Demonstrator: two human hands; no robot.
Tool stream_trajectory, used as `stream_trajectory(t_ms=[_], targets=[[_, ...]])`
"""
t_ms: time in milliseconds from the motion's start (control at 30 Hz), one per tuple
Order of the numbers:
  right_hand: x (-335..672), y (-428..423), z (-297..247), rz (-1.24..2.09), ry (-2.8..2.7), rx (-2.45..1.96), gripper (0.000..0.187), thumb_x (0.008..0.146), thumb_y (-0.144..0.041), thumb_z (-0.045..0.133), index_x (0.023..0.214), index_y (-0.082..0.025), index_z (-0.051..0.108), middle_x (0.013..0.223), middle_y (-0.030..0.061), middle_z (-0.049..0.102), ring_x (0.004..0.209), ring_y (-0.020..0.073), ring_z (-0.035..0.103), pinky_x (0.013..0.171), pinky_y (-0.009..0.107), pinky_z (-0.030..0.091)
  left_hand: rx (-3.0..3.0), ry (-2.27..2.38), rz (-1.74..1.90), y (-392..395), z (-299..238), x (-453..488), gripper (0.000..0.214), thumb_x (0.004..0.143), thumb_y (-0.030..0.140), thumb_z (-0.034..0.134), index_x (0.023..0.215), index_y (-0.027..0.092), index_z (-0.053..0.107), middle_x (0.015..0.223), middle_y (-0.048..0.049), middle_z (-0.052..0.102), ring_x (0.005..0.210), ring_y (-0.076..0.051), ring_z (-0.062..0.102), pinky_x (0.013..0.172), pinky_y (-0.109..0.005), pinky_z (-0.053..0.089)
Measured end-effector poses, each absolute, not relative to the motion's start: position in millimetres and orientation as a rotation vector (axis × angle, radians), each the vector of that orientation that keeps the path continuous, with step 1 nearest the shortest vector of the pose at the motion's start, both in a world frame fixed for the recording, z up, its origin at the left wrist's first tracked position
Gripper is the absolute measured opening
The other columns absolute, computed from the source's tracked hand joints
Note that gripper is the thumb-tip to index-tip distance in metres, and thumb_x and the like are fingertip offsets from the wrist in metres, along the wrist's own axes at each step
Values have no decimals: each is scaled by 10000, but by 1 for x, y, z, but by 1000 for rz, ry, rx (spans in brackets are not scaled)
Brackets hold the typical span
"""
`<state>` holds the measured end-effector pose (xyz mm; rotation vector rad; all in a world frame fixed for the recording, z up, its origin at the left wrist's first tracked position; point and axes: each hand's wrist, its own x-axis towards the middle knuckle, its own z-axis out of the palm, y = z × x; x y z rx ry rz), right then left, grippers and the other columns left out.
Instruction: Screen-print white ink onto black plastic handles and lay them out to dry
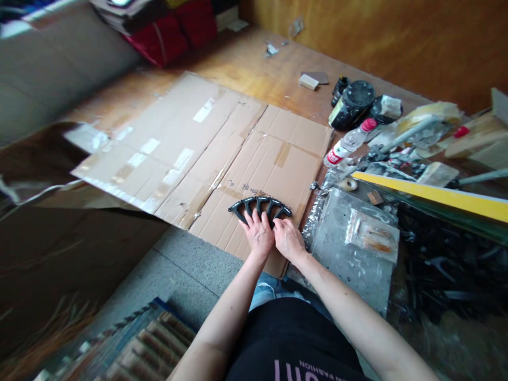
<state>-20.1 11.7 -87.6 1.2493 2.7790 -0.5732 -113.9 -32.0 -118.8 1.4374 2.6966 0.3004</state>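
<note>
A black fan-shaped part with a curved outer rim and several spokes lies on the flattened cardboard. My left hand rests on it, fingers stretched out and spread over the spokes; its lower end is hidden under my hands. Close beside, my right hand has its fingers curled in at the part's lower right edge. What those fingertips pinch, if anything, is hidden. Handwriting in dark ink shows on the cardboard just beyond the rim.
To the right are a bottle with a pink cap, a black jar, a tape roll, a grey board bearing a plastic bag, and a yellow-edged strip. Many dark parts lie below it. A red bag stands behind.
</note>
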Motion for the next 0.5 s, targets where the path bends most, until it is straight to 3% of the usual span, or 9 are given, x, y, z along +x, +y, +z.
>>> stream_trajectory(t_ms=[233,400,500], targets=[[-15,11,-91,-500,2805,1197,301,975,-267,429,1227,-141,534,1039,145,677,1047,247,611,807,304,469,1413,2625,409,-52,-101,-97,526,945,296,403,1464,209,417,1555,-163,343,1435,-438,233,1075,-700,261],[-16,14,-100,-290,2861,1032,407,961,-396,395,1201,-102,542,849,188,678,861,319,669,690,363,485,1454,2521,610,-130,-102,-73,616,928,468,445,1486,220,364,1546,-130,372,1440,-367,272,1124,-560,311],[-17,18,-110,-252,2824,1017,537,940,-522,327,1232,-123,537,725,191,654,775,382,670,603,426,488,1124,2557,669,-206,-115,-60,622,895,475,514,1455,227,406,1552,-110,368,1447,-329,277,1143,-508,309]])
